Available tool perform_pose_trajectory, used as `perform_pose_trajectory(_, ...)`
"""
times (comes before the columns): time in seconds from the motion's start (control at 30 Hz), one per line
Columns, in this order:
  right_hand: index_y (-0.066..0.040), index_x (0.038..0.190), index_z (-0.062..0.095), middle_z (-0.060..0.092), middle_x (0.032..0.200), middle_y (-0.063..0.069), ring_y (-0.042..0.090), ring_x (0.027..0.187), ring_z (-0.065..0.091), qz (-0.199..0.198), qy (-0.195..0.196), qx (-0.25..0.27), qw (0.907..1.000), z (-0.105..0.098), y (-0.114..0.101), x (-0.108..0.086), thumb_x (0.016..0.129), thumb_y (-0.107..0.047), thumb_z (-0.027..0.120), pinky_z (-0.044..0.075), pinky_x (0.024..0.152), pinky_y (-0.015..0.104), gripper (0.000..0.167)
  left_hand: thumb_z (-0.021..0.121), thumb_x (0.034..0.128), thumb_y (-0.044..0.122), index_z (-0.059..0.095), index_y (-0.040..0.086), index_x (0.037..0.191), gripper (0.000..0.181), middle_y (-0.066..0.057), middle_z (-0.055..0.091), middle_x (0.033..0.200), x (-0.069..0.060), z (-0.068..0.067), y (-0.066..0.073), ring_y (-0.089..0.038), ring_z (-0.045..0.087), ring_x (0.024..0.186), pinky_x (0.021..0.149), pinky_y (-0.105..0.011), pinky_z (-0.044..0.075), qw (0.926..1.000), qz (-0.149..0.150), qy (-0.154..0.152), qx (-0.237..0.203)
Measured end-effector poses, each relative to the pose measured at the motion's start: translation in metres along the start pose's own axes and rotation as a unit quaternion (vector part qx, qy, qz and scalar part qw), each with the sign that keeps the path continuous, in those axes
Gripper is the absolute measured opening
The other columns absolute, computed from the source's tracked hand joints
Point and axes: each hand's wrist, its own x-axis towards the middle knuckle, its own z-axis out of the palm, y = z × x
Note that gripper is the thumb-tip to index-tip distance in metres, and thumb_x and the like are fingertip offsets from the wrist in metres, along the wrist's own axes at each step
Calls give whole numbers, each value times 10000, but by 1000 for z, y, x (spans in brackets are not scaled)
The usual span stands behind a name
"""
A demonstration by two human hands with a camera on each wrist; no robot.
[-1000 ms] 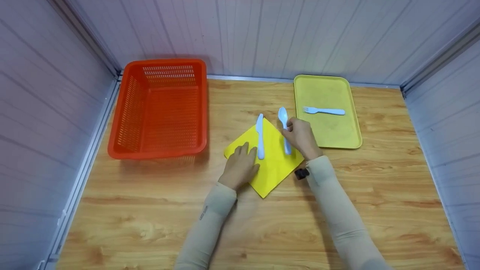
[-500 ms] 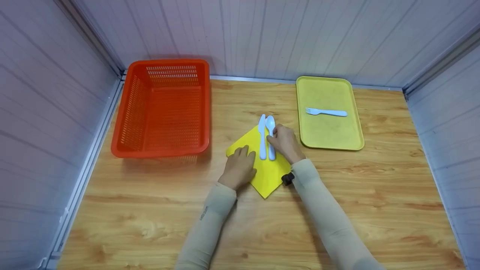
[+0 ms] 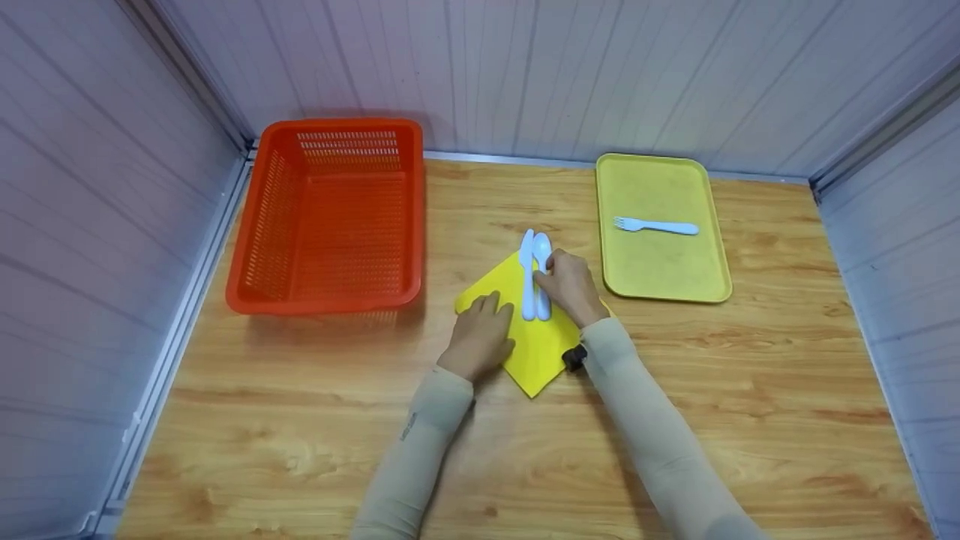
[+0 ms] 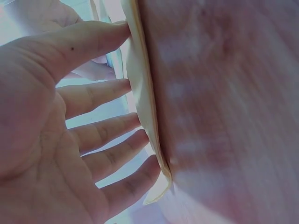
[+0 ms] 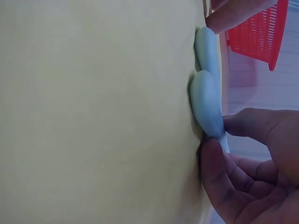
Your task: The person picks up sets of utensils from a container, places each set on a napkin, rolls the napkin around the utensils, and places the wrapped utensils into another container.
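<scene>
A yellow napkin (image 3: pixel 529 360) lies in a diamond on the wooden table. On it a pale blue knife (image 3: pixel 528 281) and a matching spoon (image 3: pixel 542 244) lie side by side, their tips past its upper edge. My right hand (image 3: pixel 571 283) pinches the spoon's handle between thumb and fingers; the right wrist view shows the handle ends close together, with fingers on the spoon (image 5: pixel 208 105). With fingers spread, my left hand (image 3: pixel 480 336) rests on the napkin's left part. In the left wrist view its fingertips touch the napkin (image 4: pixel 142 88).
A red-orange perforated basket (image 3: pixel 414 225) stands at the back left. At the back right lies a yellow tray (image 3: pixel 660 274) bearing a pale blue fork (image 3: pixel 656 226). Pale panel walls (image 3: pixel 487 75) enclose the table (image 3: pixel 300 427) at the back and sides.
My right hand has moved left with the spoon, bringing it from the napkin's right side to beside the knife. My left hand has stayed on the napkin. The view has shifted slightly.
</scene>
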Motion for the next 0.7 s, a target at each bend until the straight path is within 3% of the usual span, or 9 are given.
perform_pose_trajectory(0.47, 48, 1032, 681, 683, 907, 147, 210, 721, 604, -49, 69, 157, 9998, -2, -1, -2, 966, -228, 625, 507, 634, 325, 289, 653, 971, 299, 469, 57, 1474, 588, -211, 326, 1561, -3, 0, 0, -393, 318, 1416, 1107, -524, 340, 9994, 156, 259, 168)
perform_pose_trajectory(0.7, 28, 979, 681, 685, 895, 147, 233, 747, 614, -92, 166, 180, 9997, -1, 2, -7, 973, -237, 628, 524, 676, 365, 270, 638, 979, 306, 457, 55, 1488, 595, -209, 312, 1572, -4, 1, 0, -394, 299, 1428, 1129, -520, 308, 9997, 122, 159, 123)
